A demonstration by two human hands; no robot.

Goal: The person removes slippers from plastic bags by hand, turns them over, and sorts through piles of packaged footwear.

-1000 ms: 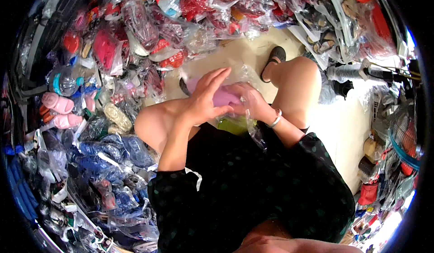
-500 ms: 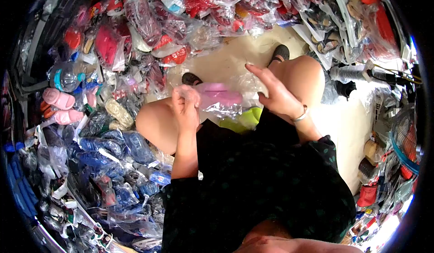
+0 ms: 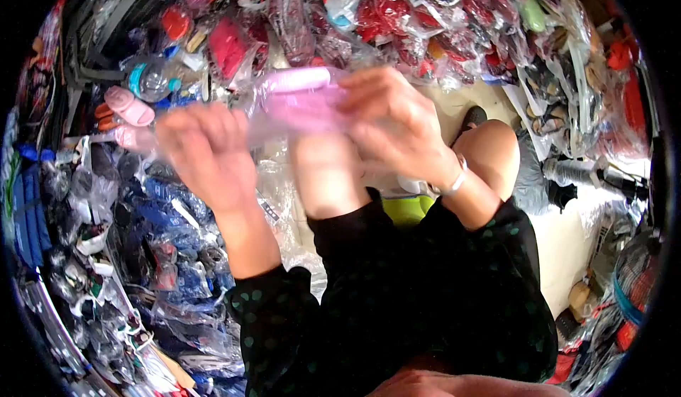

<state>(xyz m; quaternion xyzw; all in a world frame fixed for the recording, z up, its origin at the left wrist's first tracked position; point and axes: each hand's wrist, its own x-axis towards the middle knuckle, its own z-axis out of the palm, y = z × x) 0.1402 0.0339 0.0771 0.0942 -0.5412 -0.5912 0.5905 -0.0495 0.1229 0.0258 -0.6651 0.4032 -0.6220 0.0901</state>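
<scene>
A pair of pink-lilac slippers (image 3: 301, 99) in a clear plastic bag is held up in front of me, over my knee. My right hand (image 3: 401, 124) closes on the right end of the slippers, its fingers smeared by motion. At the other side my left hand (image 3: 213, 156) has its fingers curled, with the thin clear plastic of the bag (image 3: 259, 124) reaching toward them. Blur hides exactly how the left fingers grip it.
Bagged red footwear (image 3: 386, 14) is heaped ahead, and bagged blue footwear (image 3: 184, 234) to the left. A water bottle (image 3: 150, 78) lies beside loose pink slippers (image 3: 130, 106). A lime-green seat (image 3: 406, 209) shows between my legs. A fan (image 3: 635, 283) stands at right.
Both hands have moved up and left with the bagged slippers. My right hand, open and apart before, now closes on their right end. My view has shifted too.
</scene>
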